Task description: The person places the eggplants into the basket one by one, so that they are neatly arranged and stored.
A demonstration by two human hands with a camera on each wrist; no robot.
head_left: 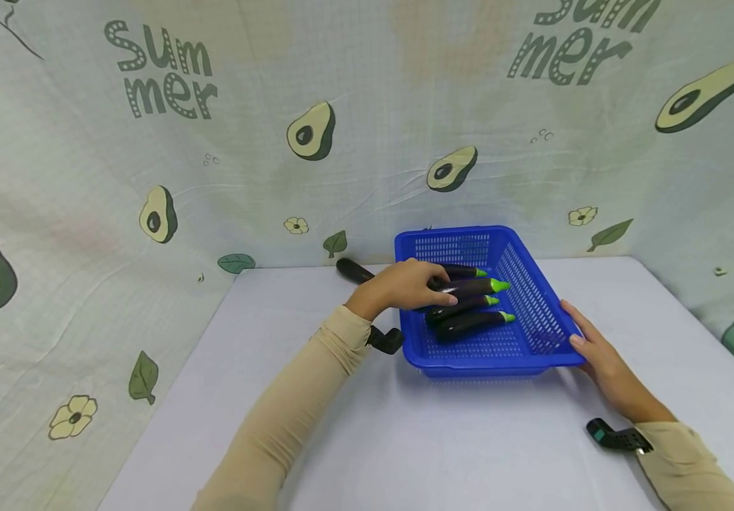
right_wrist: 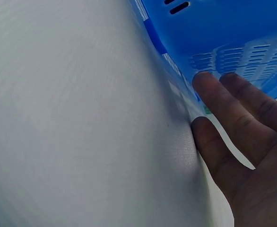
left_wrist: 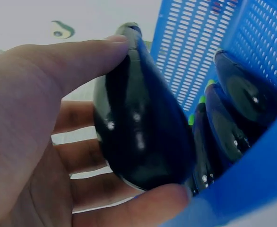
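Observation:
My left hand [head_left: 405, 284] reaches over the left side of a blue plastic basket [head_left: 536, 358]. It grips a glossy dark eggplant [left_wrist: 143, 127], its thumb near the narrow end and fingers along the side. To the left of that wrist a rounded dark eggplant end [head_left: 351, 270] sticks out past the basket wall. Inside the basket, several eggplants [head_left: 472, 325] lie side by side, green stems pointing right. At the front right corner my right hand [head_left: 603, 358] holds the basket rim, thumb on top; its other fingers [right_wrist: 228, 113] lie along the outer wall.
A white cloth-covered table [head_left: 456, 440] lies under the basket. Behind and beside it hangs a pale curtain [head_left: 367, 71] printed with avocados, leaves and lettering. A dark strapped device [head_left: 619, 436] sits on the right wrist, another [head_left: 385, 341] on the left.

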